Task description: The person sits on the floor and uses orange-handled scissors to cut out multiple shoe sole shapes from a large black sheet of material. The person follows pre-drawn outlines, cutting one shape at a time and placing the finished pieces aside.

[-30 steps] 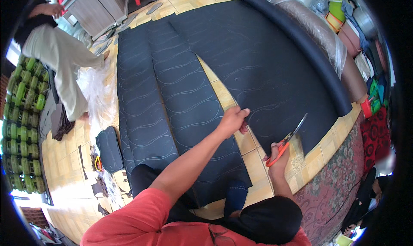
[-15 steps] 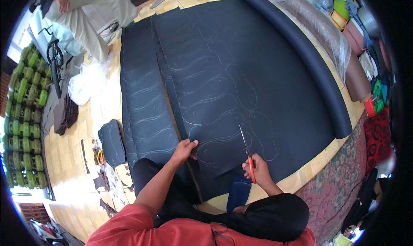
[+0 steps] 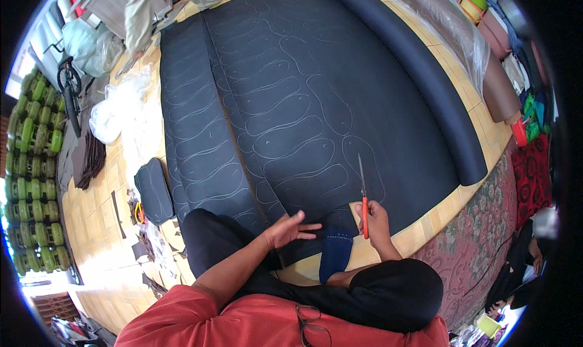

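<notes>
A large black sheet (image 3: 382, 104) covers the floor in front of me, with many sole-shaped outlines drawn on it in pale lines. A narrower black strip (image 3: 188, 104) lies along its left side, a thin gap between them. My right hand (image 3: 378, 221) grips scissors (image 3: 364, 210) by their orange handles, the blades together and pointing away over the sheet. Over the sheet's near edge, my left hand (image 3: 291, 230) is open and holds nothing, fingers spread. My foot in a dark blue sock (image 3: 337, 250) sits between the two hands, by the sheet's near edge.
The sheet's rolled end (image 3: 419, 80) runs along the right, beside a plastic-wrapped brown roll (image 3: 449, 37). Cut black sole pieces (image 3: 154, 192) are stacked at left near yellow-handled scissors (image 3: 139, 213) and scraps. Another person's legs (image 3: 138, 19) stand at the far left.
My left hand has let go of the sheet's near edge and moved right and nearer, fingers spreading. The scissors have swung more upright. The other person's legs have shifted.
</notes>
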A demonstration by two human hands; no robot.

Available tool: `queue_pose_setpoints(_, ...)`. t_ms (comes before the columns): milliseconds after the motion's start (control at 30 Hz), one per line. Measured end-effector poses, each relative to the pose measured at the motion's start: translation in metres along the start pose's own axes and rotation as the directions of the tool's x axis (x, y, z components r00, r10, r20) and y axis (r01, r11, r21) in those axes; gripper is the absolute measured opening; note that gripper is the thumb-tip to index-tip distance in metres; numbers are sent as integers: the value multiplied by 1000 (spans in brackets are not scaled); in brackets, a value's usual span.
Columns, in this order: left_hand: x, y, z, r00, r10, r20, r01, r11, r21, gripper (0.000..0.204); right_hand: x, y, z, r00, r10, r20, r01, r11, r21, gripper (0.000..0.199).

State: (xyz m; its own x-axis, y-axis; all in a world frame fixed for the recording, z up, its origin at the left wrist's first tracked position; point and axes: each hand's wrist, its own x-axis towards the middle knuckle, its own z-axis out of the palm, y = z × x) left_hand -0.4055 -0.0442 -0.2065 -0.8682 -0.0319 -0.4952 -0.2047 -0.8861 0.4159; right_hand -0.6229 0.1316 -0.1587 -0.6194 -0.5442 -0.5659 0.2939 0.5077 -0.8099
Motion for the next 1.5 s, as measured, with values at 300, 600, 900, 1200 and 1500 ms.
queue_pose_setpoints(300, 68, -53, 34, 975, 114, -191, -37, 930, 364, 79, 3, 11, -6, 999, 40, 20, -42, 989, 142, 33)
queue_pose_setpoints(600, 122, -70, 58, 887, 60, -458, -74, 997, -13, 56, -20, 13, -47, 995, 66, 73, -72, 993, 91, 36)
queue_pose_setpoints(900, 114, -66, 54, 884, 17, -467, -39, 999, -36, 31, -51, 56, -69, 906, 314, 285, -303, 949, -83, 46)
queue_pose_setpoints(1200, 107, -60, 61, 898, -20, -439, -21, 996, -88, 28, -16, 39, -67, 862, 319, 393, -293, 948, -126, 53)
queue_pose_setpoints(1500, 100, -52, 67, 918, -49, -394, -11, 989, -148, 31, 11, 38, -55, 905, 198, 376, -176, 980, -94, 54)
